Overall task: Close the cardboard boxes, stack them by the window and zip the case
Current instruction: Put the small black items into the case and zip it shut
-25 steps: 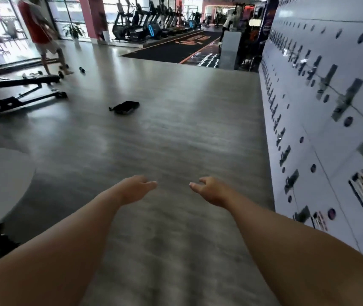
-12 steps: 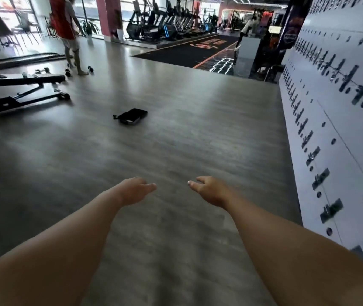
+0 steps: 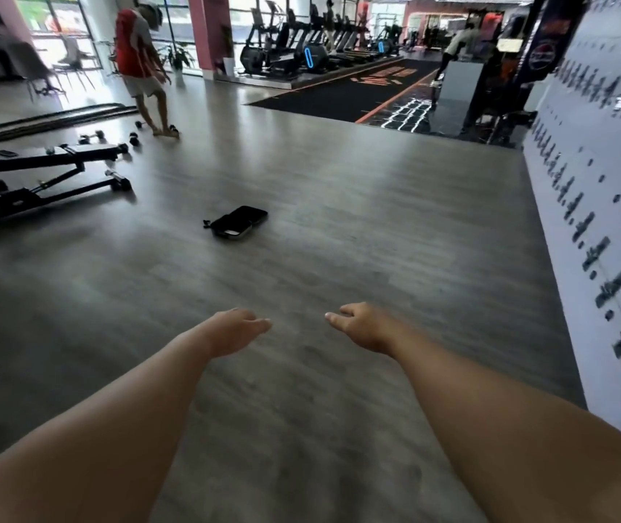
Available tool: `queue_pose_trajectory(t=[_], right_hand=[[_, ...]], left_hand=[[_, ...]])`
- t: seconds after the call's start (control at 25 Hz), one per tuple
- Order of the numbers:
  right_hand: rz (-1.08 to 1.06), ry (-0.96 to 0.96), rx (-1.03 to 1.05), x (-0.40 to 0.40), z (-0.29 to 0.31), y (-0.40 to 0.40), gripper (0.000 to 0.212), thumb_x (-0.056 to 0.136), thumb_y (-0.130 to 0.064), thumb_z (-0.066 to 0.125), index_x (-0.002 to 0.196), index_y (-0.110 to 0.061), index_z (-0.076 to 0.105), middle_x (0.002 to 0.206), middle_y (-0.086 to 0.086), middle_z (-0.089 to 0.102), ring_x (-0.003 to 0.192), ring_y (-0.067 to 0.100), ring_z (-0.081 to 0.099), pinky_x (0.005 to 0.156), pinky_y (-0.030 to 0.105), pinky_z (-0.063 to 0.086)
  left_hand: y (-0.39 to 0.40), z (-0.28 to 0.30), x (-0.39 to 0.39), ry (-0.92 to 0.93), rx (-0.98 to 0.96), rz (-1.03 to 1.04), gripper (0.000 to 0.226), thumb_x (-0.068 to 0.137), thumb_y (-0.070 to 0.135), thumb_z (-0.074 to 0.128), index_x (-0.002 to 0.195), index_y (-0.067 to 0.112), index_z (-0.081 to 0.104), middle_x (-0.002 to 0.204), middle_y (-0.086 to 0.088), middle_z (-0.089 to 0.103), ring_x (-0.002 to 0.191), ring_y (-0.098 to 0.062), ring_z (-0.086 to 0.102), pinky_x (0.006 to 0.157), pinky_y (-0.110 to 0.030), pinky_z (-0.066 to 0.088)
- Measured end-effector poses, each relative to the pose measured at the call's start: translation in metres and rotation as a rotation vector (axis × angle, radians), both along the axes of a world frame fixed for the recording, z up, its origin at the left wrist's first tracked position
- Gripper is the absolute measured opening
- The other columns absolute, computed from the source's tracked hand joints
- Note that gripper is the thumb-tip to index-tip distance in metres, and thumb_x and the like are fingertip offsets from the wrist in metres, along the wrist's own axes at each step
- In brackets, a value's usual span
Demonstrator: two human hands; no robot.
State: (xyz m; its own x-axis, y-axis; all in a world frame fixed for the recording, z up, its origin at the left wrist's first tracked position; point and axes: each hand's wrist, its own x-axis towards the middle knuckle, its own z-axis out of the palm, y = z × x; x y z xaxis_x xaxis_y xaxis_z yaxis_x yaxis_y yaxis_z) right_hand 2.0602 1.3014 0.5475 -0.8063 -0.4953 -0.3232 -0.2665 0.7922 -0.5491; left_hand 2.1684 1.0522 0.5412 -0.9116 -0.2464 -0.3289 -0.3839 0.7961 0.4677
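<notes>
Black bench (image 3: 37,175) left of case (image 3: 239,222)

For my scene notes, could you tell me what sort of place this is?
Most likely a gym: a row of treadmills stands along the far windows, an adjustable weight bench sits on the floor at left, and small dumbbells lie beside it.

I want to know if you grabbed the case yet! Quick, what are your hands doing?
Left hand: open, holding nothing.
Right hand: open, fingers loosely curled, holding nothing.
The case lies on the floor ahead, untouched.
</notes>
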Motion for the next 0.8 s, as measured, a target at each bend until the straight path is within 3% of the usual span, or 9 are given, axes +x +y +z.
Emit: queue_pose_trajectory(t=[0.24,0.8], right_hand=[[0.107,0.030,-0.002,-0.181,0.001,-0.094,0.079,0.093,-0.066,0.051,0.149,-0.010,0.047,0.155,0.009,0.045,0.141,0.026,0.043,0.116,0.037,0.034],[0.161,-0.029,-0.015,-0.523,-0.006,-0.374,0.081,0.092,-0.067,0.052,0.151,-0.013,0.043,0.156,0.007,0.043,0.143,0.025,0.041,0.118,0.039,0.032]], left_hand=[[-0.074,0.005,-0.148,-0.003,0.032,0.090,0.049,0.095,0.059,0.048,0.094,0.014,0.064,0.104,-0.007,0.065,0.103,-0.027,0.058,0.088,-0.035,0.045],[-0.350,0.000,-0.480,-0.024,-0.002,0.179,0.050,0.094,0.062,0.046,0.101,0.016,0.066,0.111,-0.008,0.065,0.109,-0.028,0.058,0.091,-0.035,0.045]])
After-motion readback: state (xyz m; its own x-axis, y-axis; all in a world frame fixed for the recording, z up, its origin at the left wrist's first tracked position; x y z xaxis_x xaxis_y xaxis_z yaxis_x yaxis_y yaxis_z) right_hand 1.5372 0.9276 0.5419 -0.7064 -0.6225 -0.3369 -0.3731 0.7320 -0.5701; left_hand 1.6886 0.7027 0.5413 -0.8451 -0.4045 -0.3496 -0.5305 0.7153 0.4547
